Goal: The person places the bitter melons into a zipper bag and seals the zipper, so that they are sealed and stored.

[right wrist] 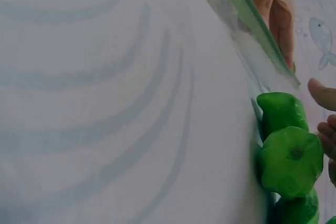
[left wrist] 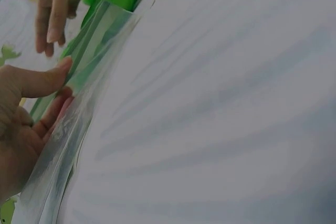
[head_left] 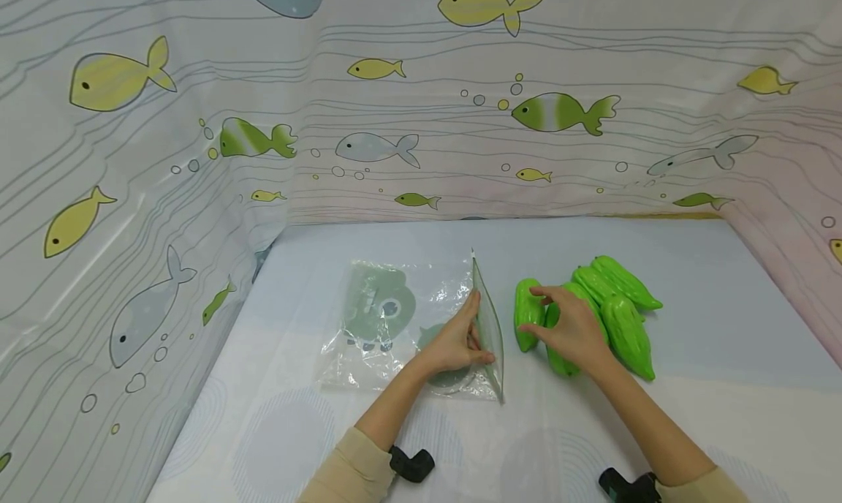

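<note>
A clear zip bag [head_left: 434, 273] with a green cartoon print lies flat, its green-edged mouth parted at the right side. My left hand [head_left: 454, 342] holds that mouth edge, thumb and fingers at the rim; the left wrist view shows the thumb on the bag's green strip [left wrist: 86, 51]. Just right of the bag, my right hand [head_left: 575, 327] is over the leftmost green peppers, thumb and fingers apart around the nearest pepper [head_left: 528, 313]. Whether the fingertips touch it I cannot tell. In the right wrist view, the right hand [right wrist: 326, 129] is beside the peppers [right wrist: 291, 161].
More green peppers [head_left: 628, 335] lie in a pile under and to the right of my right hand. The white table [head_left: 723, 327] has pale circle patterns. A fish-print curtain [head_left: 421, 108] stands behind and along both sides.
</note>
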A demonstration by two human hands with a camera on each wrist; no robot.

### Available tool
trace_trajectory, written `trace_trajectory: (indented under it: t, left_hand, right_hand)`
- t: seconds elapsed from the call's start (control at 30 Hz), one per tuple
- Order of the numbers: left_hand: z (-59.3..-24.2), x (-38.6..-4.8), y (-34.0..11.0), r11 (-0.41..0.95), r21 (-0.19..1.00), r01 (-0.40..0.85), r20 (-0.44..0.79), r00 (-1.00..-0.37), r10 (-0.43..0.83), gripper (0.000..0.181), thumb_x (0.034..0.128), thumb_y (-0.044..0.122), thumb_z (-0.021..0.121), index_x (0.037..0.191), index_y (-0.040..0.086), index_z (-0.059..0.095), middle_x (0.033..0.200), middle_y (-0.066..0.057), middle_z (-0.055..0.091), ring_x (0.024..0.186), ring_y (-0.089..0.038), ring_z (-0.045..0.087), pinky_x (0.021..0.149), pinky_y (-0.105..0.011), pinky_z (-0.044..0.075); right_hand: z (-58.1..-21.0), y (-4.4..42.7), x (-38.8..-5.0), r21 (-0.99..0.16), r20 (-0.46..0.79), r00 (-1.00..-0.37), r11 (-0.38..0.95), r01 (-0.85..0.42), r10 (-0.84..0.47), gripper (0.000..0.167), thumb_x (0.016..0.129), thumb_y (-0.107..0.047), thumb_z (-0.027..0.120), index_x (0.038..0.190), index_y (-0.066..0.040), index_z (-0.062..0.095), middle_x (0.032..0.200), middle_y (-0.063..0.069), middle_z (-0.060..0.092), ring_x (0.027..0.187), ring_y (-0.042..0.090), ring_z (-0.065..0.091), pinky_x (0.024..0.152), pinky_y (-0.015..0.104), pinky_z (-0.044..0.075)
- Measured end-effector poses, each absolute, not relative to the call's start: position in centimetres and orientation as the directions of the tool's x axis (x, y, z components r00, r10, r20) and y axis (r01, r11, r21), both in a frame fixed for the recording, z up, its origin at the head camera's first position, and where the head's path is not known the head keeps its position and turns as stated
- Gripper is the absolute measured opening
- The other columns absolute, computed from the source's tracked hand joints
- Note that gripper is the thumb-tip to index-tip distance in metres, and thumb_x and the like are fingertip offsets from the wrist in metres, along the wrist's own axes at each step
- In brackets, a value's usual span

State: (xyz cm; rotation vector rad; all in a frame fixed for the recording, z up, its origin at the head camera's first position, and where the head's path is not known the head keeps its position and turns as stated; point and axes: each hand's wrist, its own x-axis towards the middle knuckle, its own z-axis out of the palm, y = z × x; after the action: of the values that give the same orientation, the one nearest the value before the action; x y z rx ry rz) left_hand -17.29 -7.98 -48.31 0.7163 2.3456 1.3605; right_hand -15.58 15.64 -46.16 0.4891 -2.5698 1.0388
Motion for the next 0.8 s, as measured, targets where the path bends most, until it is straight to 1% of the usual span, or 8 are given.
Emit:
trace_trajectory:
  t: [0.1, 0.2, 0.27, 0.33, 0.5, 0.57, 0.7, 0.8]
  left_hand:
    - [-48.23, -17.28, -7.97, 0.422, 0.869, 0.259, -0.037, -0.816, 0.577, 0.119, 0.0727, 0.003, 0.083, 0.153, 0.004, -0.004, 0.160, -0.013, -0.003, 0.069, -0.005, 0.059, 0.067, -0.020, 0.056]
    - [-48.16, -17.24, -7.97, 0.427, 0.864, 0.267, -0.035, -0.814, 0.579, 0.119, 0.0729, 0.004, 0.083, 0.153, 0.003, -0.004, 0.160, -0.013, -0.004, 0.069, -0.005, 0.059, 0.066, -0.019, 0.056]
    - [-48.14, -17.23, -7.97, 0.432, 0.861, 0.270, -0.035, -0.815, 0.579, 0.119, 0.0728, 0.005, 0.084, 0.153, 0.003, -0.003, 0.160, -0.012, -0.004, 0.069, -0.004, 0.059, 0.066, -0.019, 0.056]
    - [-48.16, -17.23, -7.98, 0.435, 0.859, 0.271, -0.035, -0.816, 0.577, 0.119, 0.0725, 0.005, 0.084, 0.153, 0.003, -0.003, 0.160, -0.012, -0.003, 0.069, -0.005, 0.059, 0.066, -0.019, 0.056]
    - [-48.31, -17.28, -8.05, 0.438, 0.859, 0.267, -0.040, -0.817, 0.576, 0.119, 0.0727, 0.004, 0.084, 0.153, 0.004, -0.003, 0.161, -0.011, -0.001, 0.068, -0.005, 0.059, 0.066, -0.019, 0.056]
    - [-48.35, -17.29, -8.08, 0.435, 0.861, 0.265, -0.039, -0.817, 0.576, 0.119, 0.0727, 0.004, 0.084, 0.153, 0.004, -0.003, 0.160, -0.011, -0.002, 0.068, -0.004, 0.059, 0.066, -0.019, 0.056]
    - [-48.44, -17.27, -8.11, 0.428, 0.865, 0.260, -0.039, -0.818, 0.574, 0.119, 0.0722, 0.003, 0.084, 0.154, 0.004, -0.003, 0.160, -0.010, -0.004, 0.069, -0.004, 0.059, 0.066, -0.019, 0.056]
    - [-48.50, -17.22, -8.14, 0.422, 0.869, 0.258, -0.035, -0.819, 0.573, 0.119, 0.0716, 0.003, 0.084, 0.154, 0.004, -0.002, 0.160, -0.010, -0.005, 0.069, -0.005, 0.059, 0.066, -0.019, 0.056]
  right_hand:
    - [-46.24, 15.72, -15.70, -0.586, 0.410, -0.892, 0.693, -0.419, -0.192, 0.064, 0.065, -0.018, 0.090, 0.119, 0.002, 0.063, 0.104, 0.014, 0.068, 0.090, 0.031, 0.063, 0.074, 0.045, 0.052]
    - [-46.31, 15.78, -15.84, -0.561, 0.407, -0.894, 0.721, -0.407, -0.188, 0.063, 0.065, -0.020, 0.090, 0.118, 0.002, 0.063, 0.108, 0.016, 0.067, 0.095, 0.034, 0.062, 0.080, 0.049, 0.051]
    - [-46.34, 15.81, -15.94, -0.540, 0.400, -0.898, 0.745, -0.391, -0.181, 0.064, 0.065, -0.022, 0.090, 0.117, 0.002, 0.064, 0.111, 0.017, 0.066, 0.100, 0.036, 0.060, 0.085, 0.053, 0.048]
    - [-46.32, 15.81, -15.97, -0.519, 0.385, -0.907, 0.772, -0.366, -0.171, 0.065, 0.065, -0.026, 0.090, 0.118, 0.001, 0.063, 0.113, 0.018, 0.066, 0.105, 0.037, 0.058, 0.088, 0.055, 0.044]
    - [-46.15, 15.80, -16.05, -0.450, 0.341, -0.926, 0.837, -0.311, -0.160, 0.073, 0.066, -0.039, 0.088, 0.122, -0.001, 0.062, 0.117, 0.020, 0.064, 0.108, 0.039, 0.056, 0.081, 0.052, 0.040]
    - [-46.06, 15.76, -16.09, -0.432, 0.317, -0.934, 0.851, -0.298, -0.166, 0.077, 0.066, -0.043, 0.087, 0.124, -0.001, 0.060, 0.119, 0.021, 0.063, 0.110, 0.040, 0.054, 0.080, 0.052, 0.040]
    - [-45.97, 15.63, -16.05, -0.421, 0.268, -0.944, 0.858, -0.295, -0.193, 0.077, 0.070, -0.046, 0.083, 0.127, -0.001, 0.059, 0.124, 0.021, 0.060, 0.115, 0.042, 0.049, 0.087, 0.057, 0.039]
    - [-46.06, 15.52, -16.03, -0.407, 0.256, -0.942, 0.861, -0.307, -0.215, 0.072, 0.072, -0.044, 0.081, 0.126, -0.001, 0.060, 0.124, 0.020, 0.060, 0.116, 0.041, 0.048, 0.092, 0.060, 0.037]
